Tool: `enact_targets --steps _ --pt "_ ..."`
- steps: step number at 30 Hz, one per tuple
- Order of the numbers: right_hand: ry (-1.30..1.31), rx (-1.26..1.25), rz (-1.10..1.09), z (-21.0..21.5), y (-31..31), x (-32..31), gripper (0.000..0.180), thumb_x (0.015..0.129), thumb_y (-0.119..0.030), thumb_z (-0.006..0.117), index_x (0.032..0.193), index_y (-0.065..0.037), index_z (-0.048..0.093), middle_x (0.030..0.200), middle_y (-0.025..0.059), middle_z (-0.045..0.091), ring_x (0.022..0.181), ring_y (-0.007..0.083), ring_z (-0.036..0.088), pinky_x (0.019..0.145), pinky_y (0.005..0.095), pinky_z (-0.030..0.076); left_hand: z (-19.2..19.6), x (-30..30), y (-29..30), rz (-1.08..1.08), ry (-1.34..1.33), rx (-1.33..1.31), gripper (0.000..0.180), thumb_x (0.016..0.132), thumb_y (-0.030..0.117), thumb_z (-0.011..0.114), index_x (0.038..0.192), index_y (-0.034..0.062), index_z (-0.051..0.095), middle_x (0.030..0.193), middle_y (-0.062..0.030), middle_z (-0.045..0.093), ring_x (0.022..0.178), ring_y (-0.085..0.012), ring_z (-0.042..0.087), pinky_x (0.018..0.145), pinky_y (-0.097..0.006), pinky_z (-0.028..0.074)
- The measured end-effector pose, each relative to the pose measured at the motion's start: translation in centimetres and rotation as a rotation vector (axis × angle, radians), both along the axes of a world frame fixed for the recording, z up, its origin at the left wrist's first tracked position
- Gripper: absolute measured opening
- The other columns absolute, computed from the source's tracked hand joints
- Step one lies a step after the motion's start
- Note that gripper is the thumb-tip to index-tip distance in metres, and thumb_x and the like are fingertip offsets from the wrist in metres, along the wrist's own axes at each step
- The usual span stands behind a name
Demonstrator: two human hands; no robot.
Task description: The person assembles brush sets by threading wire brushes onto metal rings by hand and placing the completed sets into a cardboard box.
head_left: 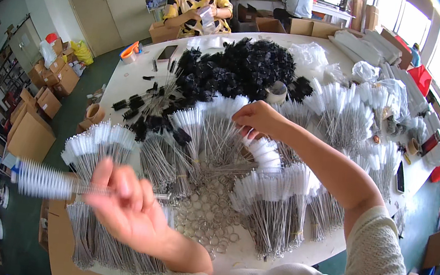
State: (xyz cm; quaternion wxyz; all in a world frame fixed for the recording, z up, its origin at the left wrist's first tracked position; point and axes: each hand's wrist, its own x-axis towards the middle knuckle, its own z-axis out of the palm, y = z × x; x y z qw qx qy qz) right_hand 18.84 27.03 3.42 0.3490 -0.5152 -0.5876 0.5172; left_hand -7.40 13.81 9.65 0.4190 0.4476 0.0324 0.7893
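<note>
My left hand (132, 206) is closed round the wire stem of a white-bristled bottle brush (47, 181). The brush lies nearly level, its bristles pointing left past the table's edge. Farther off, my right hand (259, 119) reaches over the middle of the table with its fingers bent down among white-bristled brushes (222, 106). Its fingertips are pinched together, and what is in them is hidden. Between my arms lies a loose spread of small metal rings (205, 212). Brush bundles (271, 210) with twisted wire stems stand just right of the rings.
A large heap of black-bristled brushes (236, 68) covers the far middle, with a tape roll (276, 93) beside it. Phones lie at the far left (168, 52) and right edge (401, 177). Across the table, a co-worker handles a clear plastic bag (207, 19). Cardboard boxes (34, 126) stand left.
</note>
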Motion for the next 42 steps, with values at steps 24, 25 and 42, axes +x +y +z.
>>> enact_targets --steps 24,25,42 --pt "-0.288 0.322 -0.426 3.5 7.1 6.8 0.019 0.083 -0.017 0.047 0.081 -0.004 0.061 0.067 0.0050 0.058 0.063 0.0104 0.059 0.057 0.0261 0.051 1.3 -1.7 -1.4 -0.119 -0.294 0.164 0.025 0.097 0.027 0.040 0.080 0.0109 0.032 0.067 0.0023 0.027 0.059 -0.0091 0.025 0.047 -0.023 0.023" --pt "-0.775 0.516 -0.322 0.9 7.5 9.4 0.019 0.082 -0.017 0.048 0.082 -0.006 0.063 0.068 0.0061 0.060 0.063 0.0125 0.060 0.058 0.0272 0.051 1.3 -1.4 -1.4 -0.080 -0.259 0.141 0.025 0.097 0.027 0.040 0.079 0.0112 0.032 0.067 0.0022 0.027 0.059 -0.0091 0.025 0.047 -0.023 0.023" --pt "-1.091 -0.060 -0.360 -5.1 2.9 11.6 0.025 0.066 -0.026 0.063 0.087 -0.012 0.068 0.087 0.0114 0.066 0.083 0.0301 0.063 0.070 0.0382 0.050 0.9 0.9 -1.5 -0.007 0.014 0.106 0.031 0.097 0.030 0.040 0.077 0.0069 0.034 0.067 0.0017 0.024 0.058 -0.0087 0.022 0.045 -0.021 0.022"
